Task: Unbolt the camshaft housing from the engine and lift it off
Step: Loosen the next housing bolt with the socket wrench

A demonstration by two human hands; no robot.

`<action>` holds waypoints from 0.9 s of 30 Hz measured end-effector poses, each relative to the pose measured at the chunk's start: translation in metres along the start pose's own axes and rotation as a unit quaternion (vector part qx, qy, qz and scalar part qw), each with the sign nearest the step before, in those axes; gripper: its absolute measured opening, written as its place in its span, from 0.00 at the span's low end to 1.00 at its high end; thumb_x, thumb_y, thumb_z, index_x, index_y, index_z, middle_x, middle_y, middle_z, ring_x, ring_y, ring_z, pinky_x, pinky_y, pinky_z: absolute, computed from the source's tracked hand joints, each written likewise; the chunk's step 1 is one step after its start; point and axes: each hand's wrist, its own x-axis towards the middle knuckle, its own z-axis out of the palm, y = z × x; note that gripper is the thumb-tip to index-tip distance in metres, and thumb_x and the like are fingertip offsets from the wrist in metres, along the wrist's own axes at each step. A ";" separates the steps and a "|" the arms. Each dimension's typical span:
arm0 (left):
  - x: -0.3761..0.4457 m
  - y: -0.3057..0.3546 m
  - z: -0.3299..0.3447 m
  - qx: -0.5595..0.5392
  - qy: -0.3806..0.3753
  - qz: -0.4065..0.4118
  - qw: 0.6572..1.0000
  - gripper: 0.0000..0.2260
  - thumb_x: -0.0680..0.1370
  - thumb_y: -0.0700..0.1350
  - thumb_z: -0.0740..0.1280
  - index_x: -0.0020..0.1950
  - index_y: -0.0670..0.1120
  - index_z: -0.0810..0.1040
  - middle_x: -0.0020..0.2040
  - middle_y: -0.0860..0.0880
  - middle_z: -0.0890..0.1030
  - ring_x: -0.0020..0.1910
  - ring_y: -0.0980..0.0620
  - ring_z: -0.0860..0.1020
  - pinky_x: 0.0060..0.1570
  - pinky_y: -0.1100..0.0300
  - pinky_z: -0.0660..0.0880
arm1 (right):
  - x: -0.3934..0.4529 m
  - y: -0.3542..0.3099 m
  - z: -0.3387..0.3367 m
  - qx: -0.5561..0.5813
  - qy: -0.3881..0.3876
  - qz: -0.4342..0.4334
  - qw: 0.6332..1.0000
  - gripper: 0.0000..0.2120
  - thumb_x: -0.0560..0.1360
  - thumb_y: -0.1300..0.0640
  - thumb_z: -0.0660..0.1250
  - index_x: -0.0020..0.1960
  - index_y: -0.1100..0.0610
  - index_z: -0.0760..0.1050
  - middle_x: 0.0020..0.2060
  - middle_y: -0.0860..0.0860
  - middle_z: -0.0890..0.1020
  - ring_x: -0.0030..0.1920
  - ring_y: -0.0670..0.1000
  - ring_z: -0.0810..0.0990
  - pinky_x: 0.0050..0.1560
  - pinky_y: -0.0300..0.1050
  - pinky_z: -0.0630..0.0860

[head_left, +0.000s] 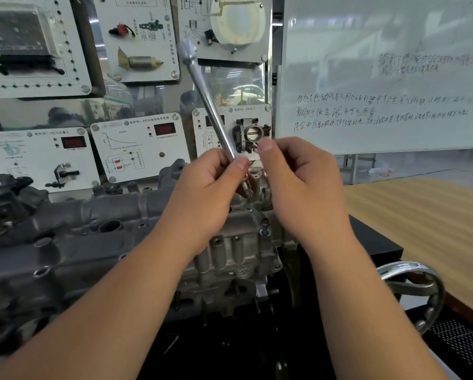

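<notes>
The grey camshaft housing (73,231) lies across the top of the engine (229,264), running from the left edge to the middle. My left hand (208,187) grips the lower end of a long chrome ratchet wrench (208,102), whose head points up and to the left. My right hand (298,179) is held close beside it, fingers curled toward the wrench's lower end, where a small bit shows between both hands. One bolt (265,227) stands raised from the housing's right end, just below my hands.
Behind the engine stand white sensor training panels (142,149) and a throttle body (250,133). A whiteboard (380,78) fills the right background. A wooden table (427,215) lies to the right. The chrome handwheel (419,292) of the engine stand sits at lower right.
</notes>
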 end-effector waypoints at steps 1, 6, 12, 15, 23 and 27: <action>0.000 0.000 0.001 0.010 0.004 -0.005 1.000 0.11 0.82 0.55 0.65 0.41 0.55 0.79 0.31 0.59 0.80 0.29 0.65 0.75 0.29 0.71 0.70 | 0.001 0.001 -0.007 -0.060 -0.039 0.009 0.997 0.14 0.80 0.41 0.64 0.42 0.48 0.79 0.28 0.41 0.78 0.29 0.41 0.75 0.28 0.32 0.65; 0.002 -0.003 0.002 0.019 0.029 -0.053 0.998 0.11 0.80 0.60 0.63 0.43 0.56 0.77 0.40 0.51 0.85 0.30 0.58 0.77 0.35 0.57 0.74 | 0.000 -0.005 -0.030 -0.323 -0.259 0.040 0.909 0.21 0.71 0.31 0.66 0.44 0.49 0.80 0.33 0.45 0.80 0.33 0.40 0.77 0.32 0.40 0.72; 0.003 -0.005 0.003 0.025 0.059 -0.067 0.996 0.14 0.77 0.62 0.62 0.45 0.53 0.76 0.40 0.50 0.84 0.29 0.58 0.76 0.34 0.54 0.74 | -0.005 -0.006 -0.024 -0.300 -0.263 -0.025 0.917 0.10 0.80 0.48 0.68 0.42 0.50 0.79 0.32 0.43 0.77 0.32 0.40 0.74 0.30 0.32 0.67; 0.004 -0.007 0.002 0.026 0.058 -0.063 0.996 0.13 0.78 0.62 0.62 0.44 0.54 0.75 0.36 0.50 0.82 0.29 0.57 0.76 0.33 0.56 0.72 | -0.003 -0.007 -0.031 -0.177 -0.081 -0.056 0.979 0.07 0.80 0.51 0.68 0.43 0.48 0.79 0.29 0.42 0.78 0.35 0.38 0.77 0.33 0.27 0.68; 0.006 -0.011 0.003 0.054 0.035 -0.055 0.996 0.12 0.79 0.60 0.62 0.46 0.54 0.78 0.33 0.57 0.79 0.27 0.60 0.75 0.31 0.57 0.71 | -0.014 -0.008 -0.032 -0.118 -0.024 -0.023 0.992 0.14 0.79 0.50 0.71 0.64 0.49 0.80 0.33 0.44 0.82 0.37 0.42 0.78 0.39 0.30 0.73; 0.008 -0.015 0.006 0.066 0.034 -0.060 0.995 0.11 0.80 0.60 0.63 0.44 0.57 0.78 0.31 0.58 0.79 0.27 0.62 0.76 0.34 0.57 0.71 | -0.023 -0.008 -0.048 -0.116 -0.073 0.085 0.987 0.08 0.75 0.48 0.75 0.45 0.48 0.77 0.33 0.49 0.84 0.32 0.48 0.83 0.37 0.53 0.82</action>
